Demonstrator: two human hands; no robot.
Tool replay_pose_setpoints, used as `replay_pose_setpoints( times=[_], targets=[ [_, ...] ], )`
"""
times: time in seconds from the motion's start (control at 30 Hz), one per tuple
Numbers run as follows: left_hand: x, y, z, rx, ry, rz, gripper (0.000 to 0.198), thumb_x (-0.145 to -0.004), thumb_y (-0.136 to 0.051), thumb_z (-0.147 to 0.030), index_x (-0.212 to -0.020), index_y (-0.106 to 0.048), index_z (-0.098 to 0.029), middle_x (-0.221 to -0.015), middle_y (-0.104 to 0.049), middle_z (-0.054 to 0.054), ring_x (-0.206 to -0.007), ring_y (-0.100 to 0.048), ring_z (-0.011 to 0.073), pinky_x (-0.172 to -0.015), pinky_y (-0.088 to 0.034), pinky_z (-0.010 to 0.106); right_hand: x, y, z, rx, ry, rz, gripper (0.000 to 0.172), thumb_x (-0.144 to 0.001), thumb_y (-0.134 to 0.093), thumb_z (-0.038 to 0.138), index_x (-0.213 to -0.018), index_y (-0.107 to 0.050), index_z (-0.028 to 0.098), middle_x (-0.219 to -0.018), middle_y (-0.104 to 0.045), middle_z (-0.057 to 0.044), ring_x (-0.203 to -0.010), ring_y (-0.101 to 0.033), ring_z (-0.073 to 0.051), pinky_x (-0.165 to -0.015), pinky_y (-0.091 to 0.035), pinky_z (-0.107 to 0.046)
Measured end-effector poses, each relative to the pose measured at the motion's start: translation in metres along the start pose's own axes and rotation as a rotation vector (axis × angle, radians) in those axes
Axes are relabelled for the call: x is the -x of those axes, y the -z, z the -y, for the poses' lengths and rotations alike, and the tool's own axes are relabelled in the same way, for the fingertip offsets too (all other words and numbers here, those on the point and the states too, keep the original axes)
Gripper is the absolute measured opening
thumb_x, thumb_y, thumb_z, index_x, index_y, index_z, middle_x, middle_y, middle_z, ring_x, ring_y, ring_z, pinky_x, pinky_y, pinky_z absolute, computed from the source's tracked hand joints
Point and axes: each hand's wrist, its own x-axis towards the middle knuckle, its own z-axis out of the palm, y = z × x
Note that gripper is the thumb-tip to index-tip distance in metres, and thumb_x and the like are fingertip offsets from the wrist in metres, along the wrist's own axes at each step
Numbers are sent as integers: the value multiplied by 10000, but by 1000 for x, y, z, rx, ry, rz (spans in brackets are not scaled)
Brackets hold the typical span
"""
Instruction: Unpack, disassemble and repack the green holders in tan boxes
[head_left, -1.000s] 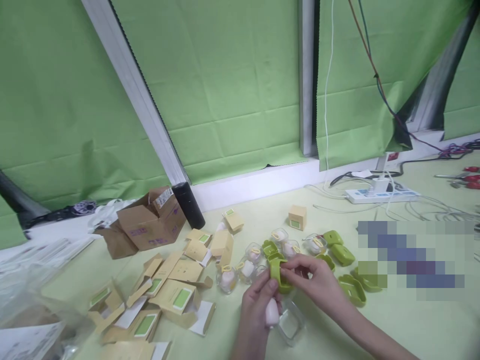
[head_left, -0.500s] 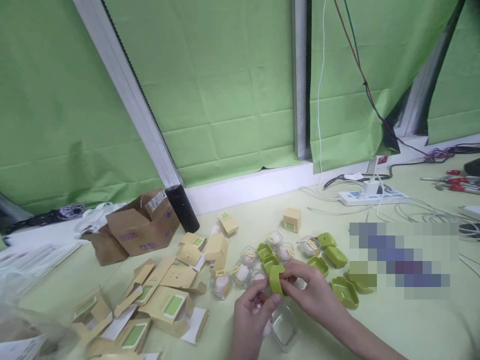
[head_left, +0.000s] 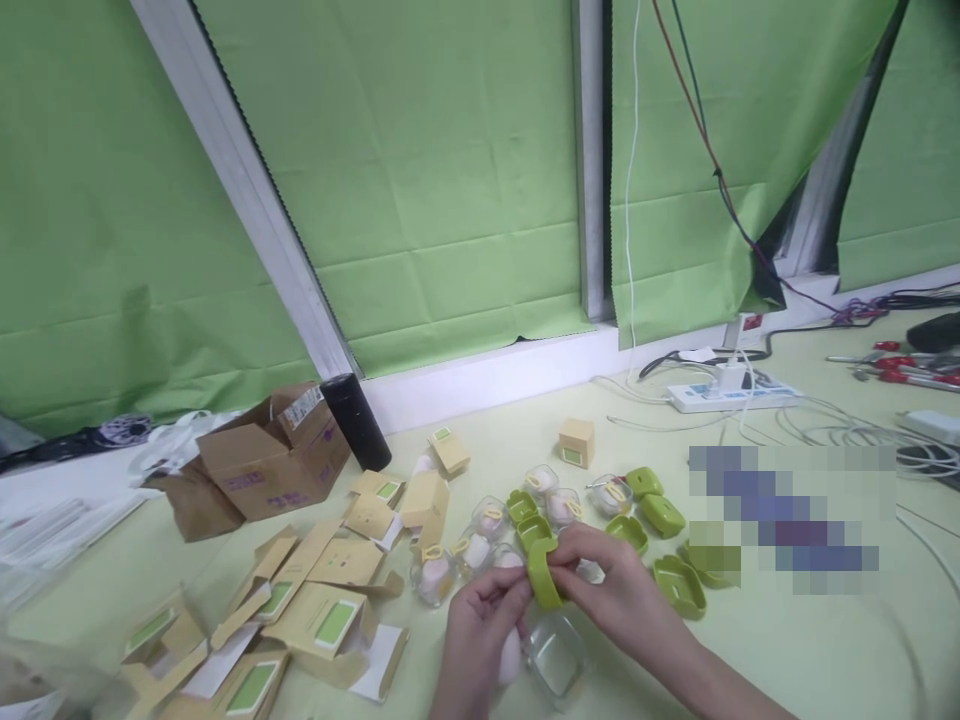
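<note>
Both my hands are closed on a curved green plastic shell point(head_left: 541, 577) above the table. My left hand point(head_left: 484, 625) pinches its left edge, and my right hand point(head_left: 611, 580) grips the right side. Below the shell a clear plastic box point(head_left: 555, 655) lies on the table, with a pale pink piece point(head_left: 511, 657) beside it near my left wrist. Just beyond my fingers sits an open green case point(head_left: 523, 507). Several clear boxes with pinkish contents and yellow loops point(head_left: 433, 578) surround it. More green cases point(head_left: 679, 585) lie to the right of my right hand.
Opened small cartons point(head_left: 326, 615) spread over the left. An upright small carton point(head_left: 576, 443) stands at the back. Farther off are a black cylinder point(head_left: 355, 422), a brown cardboard box point(head_left: 274, 455) and a power strip point(head_left: 731, 393) with loose cables. A pixelated patch covers part of the right side.
The view has shifted slightly, so most things appear a little farther left. My hands keep hold of the green shell, which has turned slightly between my fingers.
</note>
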Motion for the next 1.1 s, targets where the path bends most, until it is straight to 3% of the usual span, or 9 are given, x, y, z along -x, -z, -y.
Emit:
replay_pose_setpoints(
  times=[0.3, 0.4, 0.47, 0.53, 0.6, 0.7, 0.9, 0.97, 1.1],
  targets=[
    [-6, 0, 0, -93, -20, 86, 259, -454, -805, -247, -587, -616, -131, -554, -573, -8, -546, -498, 105, -541, -368, 199, 0, -1, -1, 25, 99, 100, 162, -779, -574, 130, -653, -656, 188, -663, -626, -11, -672, -576, -151, -635, -465, -259],
    [-6, 3, 3, -20, -17, 108, 276, -500, -785, -292, -612, -584, -141, -569, -546, -23, -544, -470, 91, -530, -353, 191, 3, 6, 4, 14, 84, 122, 91, -798, -574, 197, -857, -643, 209, -823, -646, -24, -789, -595, -168, -727, -484, -290],
    [-4, 4, 4, 15, -6, 125, 286, -540, -763, -342, -647, -586, -144, -571, -529, -25, -542, -459, 91, -517, -340, 189, 5, 11, 7, 18, 91, 148, 454, -715, -676, 245, -1144, -528, 246, -1085, -597, -49, -984, -561, -204, -841, -470, -330],
    [-1, 4, 3, 25, 23, 164, 319, -531, -766, -362, -703, -612, -142, -598, -540, -14, -570, -469, 104, -523, -344, 195, 7, 14, 8, 46, 151, 233, 733, -628, -752, 270, -1275, -410, 287, -1256, -506, -55, -1142, -478, -235, -934, -425, -359],
    [2, 2, 1, 27, 38, 187, 354, -520, -775, -349, -769, -639, -138, -652, -565, 4, -624, -484, 119, -568, -370, 207, 8, 13, 8, 68, 236, 300, 656, -638, -747, 276, -1230, -465, 298, -1243, -532, -42, -1158, -476, -232, -960, -404, -356],
    [5, 0, -1, 27, 17, 202, 319, -544, -768, -346, -744, -638, -134, -636, -540, -6, -622, -470, 112, -596, -381, 216, 9, 9, 9, 65, 332, 253, 469, -663, -720, 230, -1096, -545, 267, -1075, -629, -27, -1013, -570, -199, -892, -443, -319],
    [8, 1, 1, 98, 31, 245, 290, -585, -757, -335, -680, -579, -128, -580, -483, -34, -529, -413, 70, -501, -336, 182, 13, 8, 13, 61, 398, 214, 493, -646, -710, 152, -1090, -533, 273, -1027, -617, -21, -970, -574, -198, -859, -465, -323],
    [6, 1, -1, 168, 54, 207, 236, -632, -723, -299, -675, -564, -129, -564, -483, -37, -494, -405, 60, -468, -328, 171, 12, 9, 9, 46, 326, 194, 476, -694, -683, 176, -1125, -511, 284, -1066, -596, -30, -1010, -561, -207, -872, -473, -337],
    [2, 3, -14, 520, 128, -97, 141, -759, -569, -235, -670, -524, -134, -619, -529, -8, -488, -438, 57, -440, -357, 156, 5, 11, -6, 53, 115, -7, 498, -821, -561, 280, -1280, -370, 308, -1240, -485, -60, -1121, -504, -231, -900, -475, -385]
  ],
)
